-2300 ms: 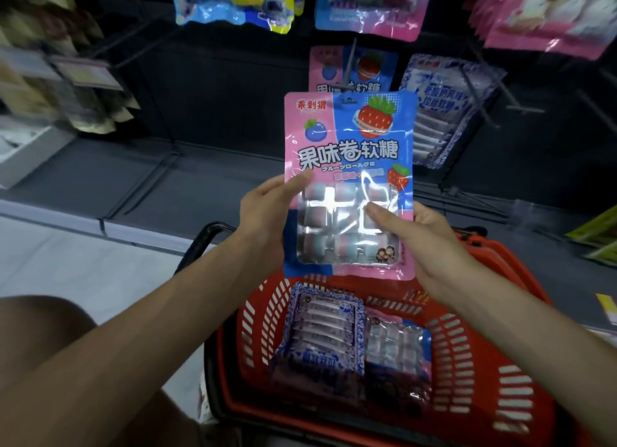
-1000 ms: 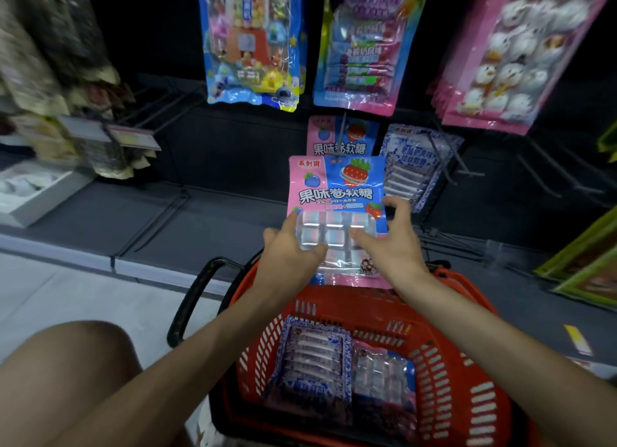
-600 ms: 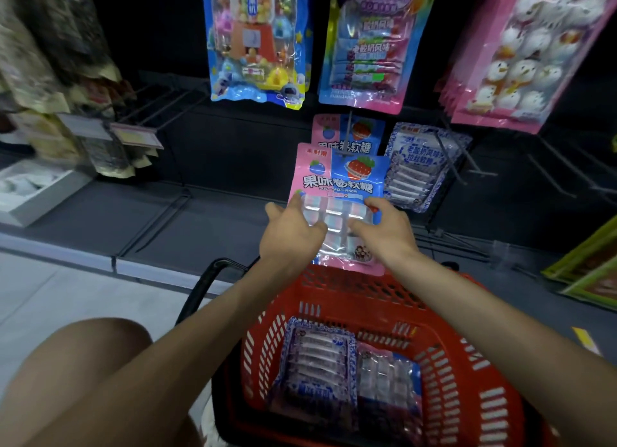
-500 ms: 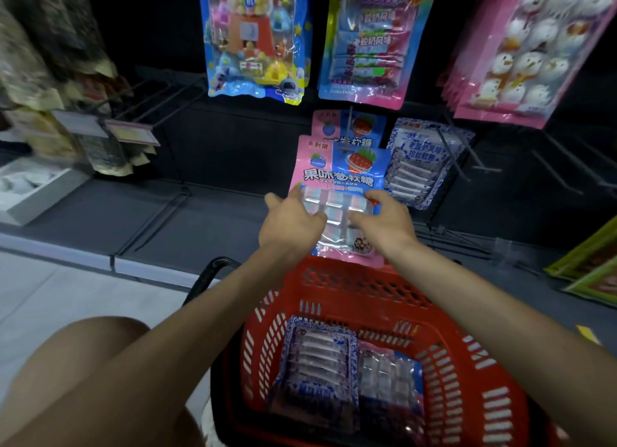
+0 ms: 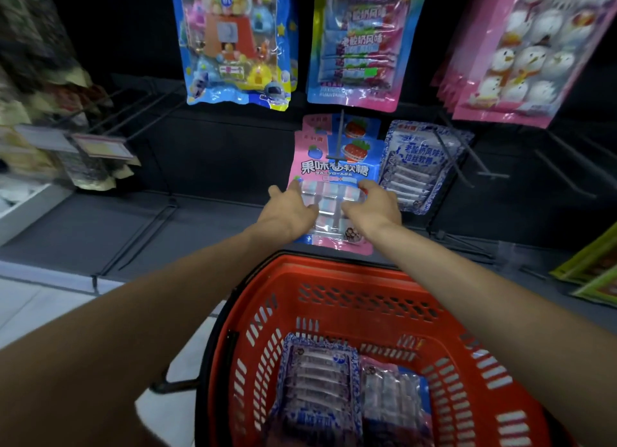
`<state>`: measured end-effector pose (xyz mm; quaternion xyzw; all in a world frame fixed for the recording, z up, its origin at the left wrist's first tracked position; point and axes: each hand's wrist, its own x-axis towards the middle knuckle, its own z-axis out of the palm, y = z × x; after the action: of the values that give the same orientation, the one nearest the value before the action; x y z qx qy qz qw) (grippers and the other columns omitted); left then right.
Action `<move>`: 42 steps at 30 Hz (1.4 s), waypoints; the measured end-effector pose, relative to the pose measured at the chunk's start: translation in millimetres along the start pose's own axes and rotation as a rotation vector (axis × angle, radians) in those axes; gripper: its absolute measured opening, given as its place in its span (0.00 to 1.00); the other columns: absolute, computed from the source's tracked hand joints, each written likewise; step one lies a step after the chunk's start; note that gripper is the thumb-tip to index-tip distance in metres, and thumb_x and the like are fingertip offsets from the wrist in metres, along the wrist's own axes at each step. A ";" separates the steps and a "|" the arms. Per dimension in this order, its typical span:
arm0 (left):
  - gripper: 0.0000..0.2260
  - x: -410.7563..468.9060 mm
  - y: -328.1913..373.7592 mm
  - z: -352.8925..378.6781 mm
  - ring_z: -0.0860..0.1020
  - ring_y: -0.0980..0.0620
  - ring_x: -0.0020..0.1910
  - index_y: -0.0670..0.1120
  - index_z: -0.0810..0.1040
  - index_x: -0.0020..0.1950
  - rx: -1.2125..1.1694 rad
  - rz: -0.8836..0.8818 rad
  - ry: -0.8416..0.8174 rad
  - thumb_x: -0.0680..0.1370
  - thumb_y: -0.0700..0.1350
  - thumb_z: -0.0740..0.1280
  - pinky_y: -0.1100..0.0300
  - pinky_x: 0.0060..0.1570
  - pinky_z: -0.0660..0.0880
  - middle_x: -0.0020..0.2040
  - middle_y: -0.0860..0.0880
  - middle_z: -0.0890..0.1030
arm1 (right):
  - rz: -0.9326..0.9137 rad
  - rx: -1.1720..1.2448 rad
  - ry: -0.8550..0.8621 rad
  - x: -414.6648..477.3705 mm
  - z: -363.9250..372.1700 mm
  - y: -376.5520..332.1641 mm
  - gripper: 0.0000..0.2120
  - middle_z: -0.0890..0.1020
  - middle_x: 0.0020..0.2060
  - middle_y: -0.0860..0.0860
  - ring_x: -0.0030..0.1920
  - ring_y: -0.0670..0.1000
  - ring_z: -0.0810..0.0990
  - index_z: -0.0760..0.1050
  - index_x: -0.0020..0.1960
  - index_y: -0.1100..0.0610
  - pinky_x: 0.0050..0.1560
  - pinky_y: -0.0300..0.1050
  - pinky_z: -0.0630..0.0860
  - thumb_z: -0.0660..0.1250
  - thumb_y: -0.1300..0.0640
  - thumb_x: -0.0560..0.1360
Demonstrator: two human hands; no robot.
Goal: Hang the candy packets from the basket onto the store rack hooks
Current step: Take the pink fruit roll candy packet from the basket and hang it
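ok so both hands are up at the lower row of the rack, w/ the pink+blue candy pkt (image 5: 334,169) held flat between them. left hand (image 5: 288,213) pinches the pkt's left edge, one finger on the front by the clear window, another poking out past the side. right hand (image 5: 375,206) grips the right edge, fingers curled onto the front. pkt is upright, facing me, just above the far rim of the red basket (image 5: 334,269). the hook (image 5: 339,139) shows in front of the pkt's top part, its end crossbar by the strawberry pic. tbh can't tell if the hole is fully on. a matching pkt (image 5: 315,122) peeks out right behind it. blue-white pkt (image 5: 417,166) hangs just beside on the right. in the basket: another blue-white one (image 5: 317,380) on the left and a clear-window pkt (image 5: 394,393) touching it on the right. bigger bags hang on the row above, incl a pink snowman bag (image 5: 521,52)
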<state>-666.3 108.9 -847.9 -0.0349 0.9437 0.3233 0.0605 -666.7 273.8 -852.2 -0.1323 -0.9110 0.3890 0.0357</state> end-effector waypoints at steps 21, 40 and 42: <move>0.32 98.0 -17.5 46.5 0.82 0.42 0.52 0.59 0.55 0.83 -0.415 -0.014 0.179 0.82 0.48 0.65 0.45 0.56 0.81 0.58 0.48 0.80 | 0.015 0.155 0.097 78.7 45.7 18.0 0.32 0.75 0.65 0.52 0.50 0.54 0.78 0.63 0.75 0.47 0.47 0.44 0.72 0.70 0.57 0.75; 0.26 181.8 2.9 68.2 0.84 0.48 0.54 0.67 0.76 0.65 -0.901 0.010 0.307 0.66 0.53 0.70 0.44 0.60 0.81 0.58 0.49 0.82 | 0.001 0.436 0.215 129.4 53.9 13.5 0.41 0.79 0.61 0.49 0.58 0.51 0.79 0.58 0.80 0.45 0.54 0.45 0.75 0.72 0.55 0.72; 0.25 171.1 10.7 59.9 0.83 0.50 0.53 0.64 0.77 0.64 -0.942 0.032 0.318 0.68 0.49 0.68 0.46 0.61 0.81 0.52 0.55 0.83 | -0.008 0.445 0.203 132.5 55.8 11.8 0.43 0.79 0.59 0.48 0.56 0.51 0.80 0.55 0.82 0.44 0.45 0.42 0.76 0.72 0.55 0.73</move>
<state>-831.3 149.6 -911.8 -0.0928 0.6931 0.7060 -0.1116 -801.1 278.2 -904.5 -0.1560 -0.7951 0.5647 0.1569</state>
